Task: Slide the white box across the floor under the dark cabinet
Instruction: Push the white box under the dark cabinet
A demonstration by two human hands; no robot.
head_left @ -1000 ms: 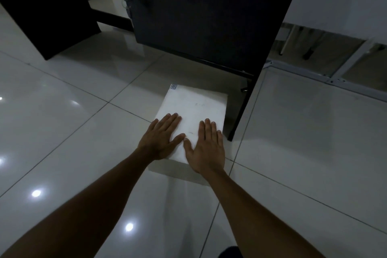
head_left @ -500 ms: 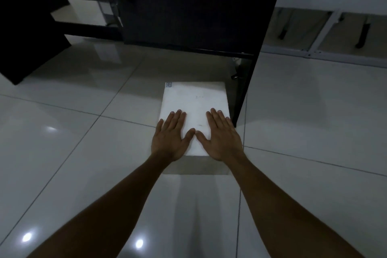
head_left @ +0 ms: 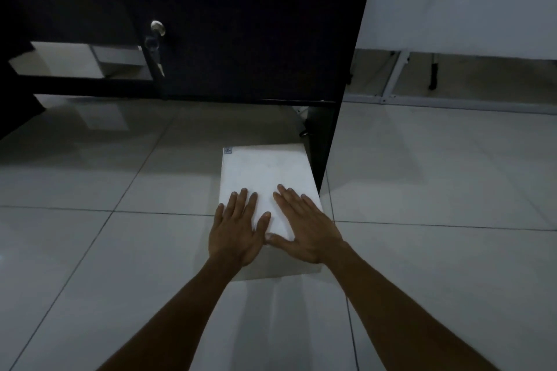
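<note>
A flat white box (head_left: 265,170) lies on the tiled floor, its far end close to the bottom edge of the dark cabinet (head_left: 247,24). Its right side runs along the cabinet's dark side panel (head_left: 324,144). My left hand (head_left: 238,229) rests flat on the box's near left part, fingers spread. My right hand (head_left: 304,226) lies flat on the near right part, thumb pointing left toward the other hand. Both palms press down on the lid; neither hand grips the box. A small label (head_left: 227,150) marks the box's far left corner.
The cabinet door carries a round knob (head_left: 158,28) and a lock with a key (head_left: 155,51). A gap shows between the cabinet bottom and the glossy floor tiles (head_left: 90,250). A white wall with a metal frame (head_left: 398,75) stands at the right.
The view has tilted and straightened, so the cabinet now stands upright ahead. Both hands stayed flat on the box, which sits a little closer to the cabinet's side panel.
</note>
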